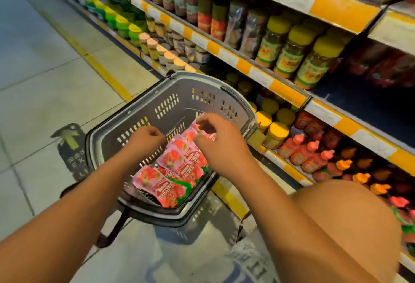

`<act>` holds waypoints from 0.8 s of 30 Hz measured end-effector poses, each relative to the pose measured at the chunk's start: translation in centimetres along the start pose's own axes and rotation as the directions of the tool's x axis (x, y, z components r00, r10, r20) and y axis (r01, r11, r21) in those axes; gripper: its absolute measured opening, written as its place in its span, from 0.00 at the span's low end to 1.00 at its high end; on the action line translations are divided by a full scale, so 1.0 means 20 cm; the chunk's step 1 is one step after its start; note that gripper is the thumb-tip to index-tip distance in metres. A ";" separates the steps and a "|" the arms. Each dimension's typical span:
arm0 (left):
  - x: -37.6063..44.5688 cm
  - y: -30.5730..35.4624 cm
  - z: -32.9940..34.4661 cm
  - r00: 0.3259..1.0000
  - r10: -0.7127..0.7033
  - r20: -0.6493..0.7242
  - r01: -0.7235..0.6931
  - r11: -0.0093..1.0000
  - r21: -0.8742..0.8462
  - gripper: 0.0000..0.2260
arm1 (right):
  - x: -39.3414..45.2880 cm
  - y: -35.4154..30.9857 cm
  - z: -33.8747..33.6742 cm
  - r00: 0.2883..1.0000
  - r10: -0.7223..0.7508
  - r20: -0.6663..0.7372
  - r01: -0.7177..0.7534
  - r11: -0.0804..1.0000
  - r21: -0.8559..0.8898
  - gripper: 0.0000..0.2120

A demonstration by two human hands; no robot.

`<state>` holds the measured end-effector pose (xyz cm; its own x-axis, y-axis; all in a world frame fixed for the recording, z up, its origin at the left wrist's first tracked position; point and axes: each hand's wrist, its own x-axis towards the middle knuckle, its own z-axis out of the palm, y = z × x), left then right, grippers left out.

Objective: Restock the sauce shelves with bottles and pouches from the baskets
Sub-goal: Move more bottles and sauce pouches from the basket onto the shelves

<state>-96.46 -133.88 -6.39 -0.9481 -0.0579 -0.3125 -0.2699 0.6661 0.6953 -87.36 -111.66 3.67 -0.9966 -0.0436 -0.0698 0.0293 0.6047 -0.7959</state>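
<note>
Pouches (177,168) of red sauce, pink and red with green trim, are lying in an overlapping row inside a grey plastic basket (125,130), running from its near edge toward its far right corner. The basket is sitting in the aisle on a dark frame (116,224), with its slotted walls standing up around the pouches and the left half of its floor showing bare.

Both arms are reaching in from the near edge. The left hand (146,140) is hovering over the middle of the basket with its fingers curled in on themselves; nothing is showing between them, and it is sitting just beside the far end of the pouch row. The right hand (215,145) is hanging over the right side of the row with its fingers bent and its thumb and forefinger drawn together near the farthest pouch; whether they are actually pinching that pouch is not something I can tell.

Along the right, yellow-edged shelves (287,94) are carrying stock: jars with yellow lids (298,51) on the middle shelf, red squeeze bottles (307,154) with orange-red caps on the shelf below, and green-lidded jars (119,22) farther down the aisle. A tiled floor (40,62) with a yellow line is running alongside.
</note>
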 end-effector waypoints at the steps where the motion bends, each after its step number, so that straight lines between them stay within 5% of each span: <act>1: 0.04 -0.03 0.03 0.999 -0.022 0.031 0.020 0.998 0.052 0.08 | -0.01 0.05 0.05 0.999 0.021 -0.024 -0.020 0.999 0.051 0.15; 6: 0.21 -0.20 0.15 0.963 -0.167 0.212 0.068 0.911 0.407 0.06 | 0.03 0.21 0.05 0.996 0.044 -0.078 -0.035 0.992 0.120 0.14; 11: 0.18 -0.36 0.31 0.819 -0.291 0.494 -0.175 0.694 0.699 0.15 | 0.11 0.35 -0.01 0.982 0.137 -0.128 -0.117 0.981 0.153 0.14; 17: 0.19 -0.34 0.33 0.858 -0.299 0.418 -0.199 0.558 0.806 0.15 | 0.12 0.40 0.01 0.986 0.134 -0.096 -0.121 0.984 0.135 0.14; 20: 0.21 -0.37 0.33 0.859 -0.299 0.416 -0.206 0.541 0.815 0.19 | 0.12 0.41 0.00 0.985 0.142 -0.102 -0.126 0.981 0.147 0.14; 24: 0.24 -0.33 0.35 0.850 -0.305 0.430 -0.299 0.394 0.869 0.27 | 0.10 0.42 -0.01 0.984 0.151 -0.098 -0.134 0.978 0.158 0.14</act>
<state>-98.01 -133.44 -17.05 -0.6509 0.0676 -0.7561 0.3227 0.9262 -0.1950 -89.11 -106.51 -3.06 -0.9835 0.1263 -0.1299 0.1747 0.4717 -0.8643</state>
